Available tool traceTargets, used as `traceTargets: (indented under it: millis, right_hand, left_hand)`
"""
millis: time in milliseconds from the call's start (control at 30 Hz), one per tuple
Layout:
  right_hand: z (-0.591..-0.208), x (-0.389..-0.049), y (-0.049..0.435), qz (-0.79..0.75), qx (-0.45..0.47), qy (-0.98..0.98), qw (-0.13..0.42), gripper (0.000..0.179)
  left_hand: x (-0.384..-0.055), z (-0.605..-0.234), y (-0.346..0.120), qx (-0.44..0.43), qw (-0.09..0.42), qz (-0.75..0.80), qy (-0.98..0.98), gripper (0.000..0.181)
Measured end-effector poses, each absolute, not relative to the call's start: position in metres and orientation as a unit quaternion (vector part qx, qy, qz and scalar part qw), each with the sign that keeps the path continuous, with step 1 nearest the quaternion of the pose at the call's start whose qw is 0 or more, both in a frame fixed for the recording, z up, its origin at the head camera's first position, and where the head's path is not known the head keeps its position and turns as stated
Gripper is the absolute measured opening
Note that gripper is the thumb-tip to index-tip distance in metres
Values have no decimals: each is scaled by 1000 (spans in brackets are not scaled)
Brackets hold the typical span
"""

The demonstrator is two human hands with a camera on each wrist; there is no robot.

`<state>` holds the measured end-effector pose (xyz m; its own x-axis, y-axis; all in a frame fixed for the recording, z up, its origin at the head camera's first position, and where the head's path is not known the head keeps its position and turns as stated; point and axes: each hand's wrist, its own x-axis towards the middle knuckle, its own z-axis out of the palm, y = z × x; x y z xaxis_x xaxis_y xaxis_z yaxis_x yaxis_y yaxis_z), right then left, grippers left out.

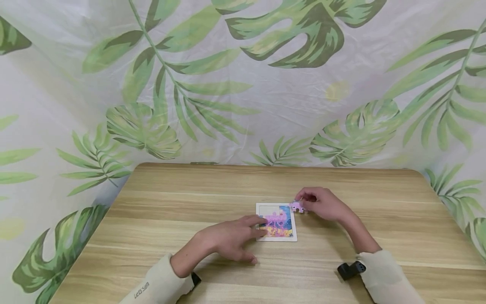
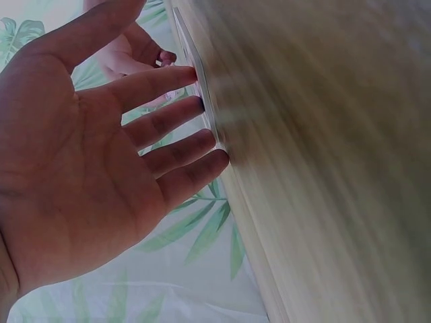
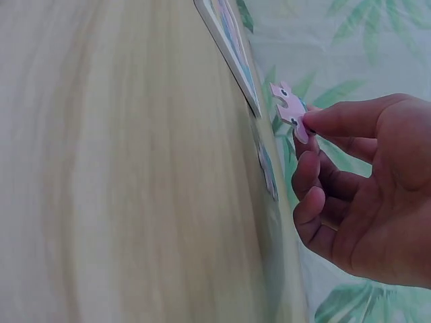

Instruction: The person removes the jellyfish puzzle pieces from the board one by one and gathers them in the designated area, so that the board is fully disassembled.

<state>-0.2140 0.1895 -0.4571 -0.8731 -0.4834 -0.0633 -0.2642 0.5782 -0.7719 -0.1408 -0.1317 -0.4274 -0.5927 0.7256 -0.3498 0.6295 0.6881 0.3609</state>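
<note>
A small square jigsaw puzzle board (image 1: 295, 230) with a white frame lies on the table, its picture pink, blue and yellow. A pale patch shows at the upper left of the picture. My left hand (image 1: 231, 238) reaches over the board's left side with fingers spread and fairly straight, fingertips right at it; the left wrist view shows its palm holding nothing. Between thumb and fingertip, my right hand (image 3: 363, 182) pinches a pink puzzle piece (image 3: 293, 111) with dark eye marks, raised by the board's upper right corner. Another puzzle piece (image 3: 267, 171) lies on the table beneath that hand.
The wood-grain table (image 1: 171, 202) runs back to a hanging cloth (image 1: 228, 84) printed with green leaves. Pale sleeves cover both forearms, and a black device (image 1: 351, 270) is strapped at the right wrist.
</note>
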Motion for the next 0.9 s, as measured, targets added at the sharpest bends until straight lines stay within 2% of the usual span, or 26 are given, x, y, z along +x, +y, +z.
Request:
traceTargets:
  millis: [900]
  right_hand:
    - [-454,-204,241,-378,-167,901,132,16]
  left_hand:
    - [-138,-427,-134,389,224,93,889,76]
